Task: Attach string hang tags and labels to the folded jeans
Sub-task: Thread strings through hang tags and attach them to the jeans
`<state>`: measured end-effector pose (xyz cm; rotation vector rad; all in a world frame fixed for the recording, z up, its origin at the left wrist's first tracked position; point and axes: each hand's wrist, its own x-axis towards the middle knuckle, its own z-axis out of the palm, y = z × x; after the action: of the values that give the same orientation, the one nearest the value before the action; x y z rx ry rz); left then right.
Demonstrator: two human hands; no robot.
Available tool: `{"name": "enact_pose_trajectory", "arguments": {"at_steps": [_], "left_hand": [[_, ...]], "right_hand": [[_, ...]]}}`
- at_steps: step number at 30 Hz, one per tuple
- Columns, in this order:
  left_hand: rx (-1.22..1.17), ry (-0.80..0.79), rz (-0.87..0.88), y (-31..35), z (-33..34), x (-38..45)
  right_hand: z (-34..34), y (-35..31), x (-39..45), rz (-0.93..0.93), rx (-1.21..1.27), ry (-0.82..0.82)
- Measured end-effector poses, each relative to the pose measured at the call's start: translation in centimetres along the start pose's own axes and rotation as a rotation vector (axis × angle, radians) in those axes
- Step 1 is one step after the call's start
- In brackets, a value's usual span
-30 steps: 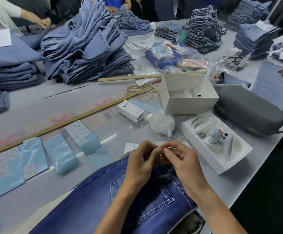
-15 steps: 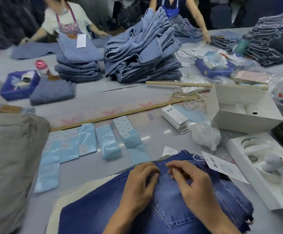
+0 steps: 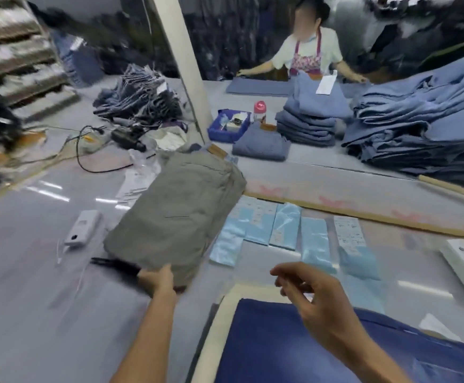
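Note:
A folded grey pair of jeans point(image 3: 178, 217) lies on the table left of centre. My left hand point(image 3: 157, 280) grips its near edge, thumb on top. The dark blue jeans point(image 3: 294, 346) lie at the bottom right on a cream board point(image 3: 219, 322), with a white tag point(image 3: 435, 326) by their right side. My right hand point(image 3: 312, 293) hovers above the blue jeans with fingers loosely curled, holding nothing. Several light blue label bags point(image 3: 283, 230) lie in a row beyond it.
A wooden ruler point(image 3: 363, 217) runs across the table. Stacks of light blue jeans point(image 3: 424, 134) fill the far right. A person in an apron point(image 3: 308, 51) works across the table by a blue tray point(image 3: 229, 128). A white remote point(image 3: 82, 228), cables and a pillar point(image 3: 181, 64) are left.
The view has swung left. My left hand left the dark blue jeans and took hold of the grey folded jeans. My right hand lifted off the blue jeans.

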<state>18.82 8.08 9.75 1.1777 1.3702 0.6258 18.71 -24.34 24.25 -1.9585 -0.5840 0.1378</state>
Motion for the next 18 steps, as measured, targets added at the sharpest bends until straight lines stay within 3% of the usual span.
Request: {"name": "enact_pose_trajectory", "arguments": {"at_steps": [6, 10, 15, 18], "left_hand": [[-0.218, -0.035, -0.239, 0.5, -0.9, 4.3], [-0.209, 0.017, -0.259, 2.1, -0.2, 4.5], [-0.202, -0.235, -0.320, 8.0, 2.5, 5.8], [-0.084, -0.332, -0.051, 13.1, 6.4, 4.8]], "right_hand": [[1.3, 1.5, -0.2, 0.061, 0.007, -0.057], [1.0, 2.5, -0.7, 0.095, 0.015, -0.060], [0.8, 2.9, -0.5, 0.156, 0.062, -0.048], [1.3, 2.8, 0.0, 0.163, 0.062, -0.093]]}}
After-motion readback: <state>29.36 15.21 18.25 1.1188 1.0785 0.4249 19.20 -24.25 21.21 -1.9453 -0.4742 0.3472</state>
